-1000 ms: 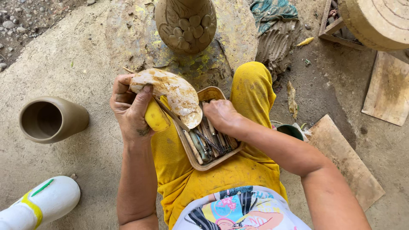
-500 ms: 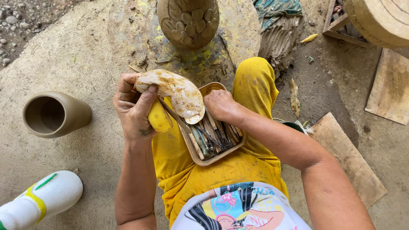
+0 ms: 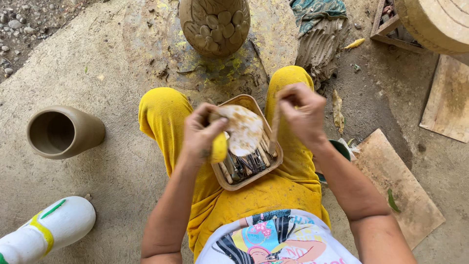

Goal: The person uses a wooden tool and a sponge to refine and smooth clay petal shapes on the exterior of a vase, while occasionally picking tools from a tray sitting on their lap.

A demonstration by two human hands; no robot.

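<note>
Over the lap tray [image 3: 222, 180], left hand [image 3: 201, 134] grips sponge [image 3: 243, 129]; right hand [image 3: 300, 112] pinches stick [image 3: 274, 129].

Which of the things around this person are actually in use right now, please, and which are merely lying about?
In use:
- left hand holding a yellow sponge and a clay-smeared cloth
- right hand holding a thin wooden stick
- shallow tan tray of modelling tools on the lap

Lying about:
- plain clay cylinder vase
- carved clay pot
- white plastic bottle
- flat wooden board
</note>
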